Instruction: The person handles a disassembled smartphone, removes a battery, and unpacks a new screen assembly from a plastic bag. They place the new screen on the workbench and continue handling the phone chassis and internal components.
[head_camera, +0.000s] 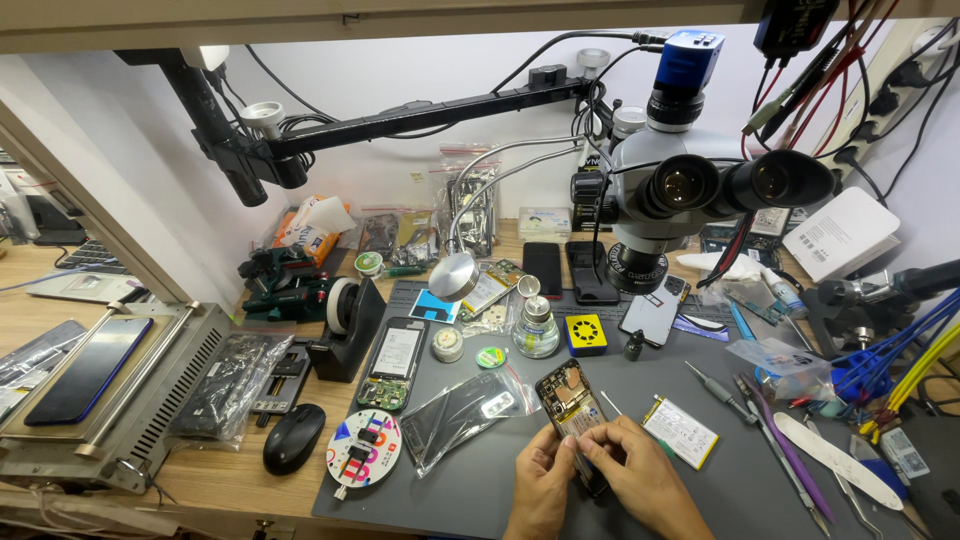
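An opened phone with its back cover off lies on the dark grey work mat, its circuit board and gold parts showing. My left hand grips its lower left edge. My right hand pinches the lower part of the phone from the right, fingertips meeting over it. A white phone battery rests just right of my right hand. A thin metal tool lies beside the phone.
A stereo microscope hangs over the mat's back. Around it lie another opened phone, a clear plastic bag, a glass bottle, a yellow box, a black mouse, screwdrivers and spudgers right, a heating plate left.
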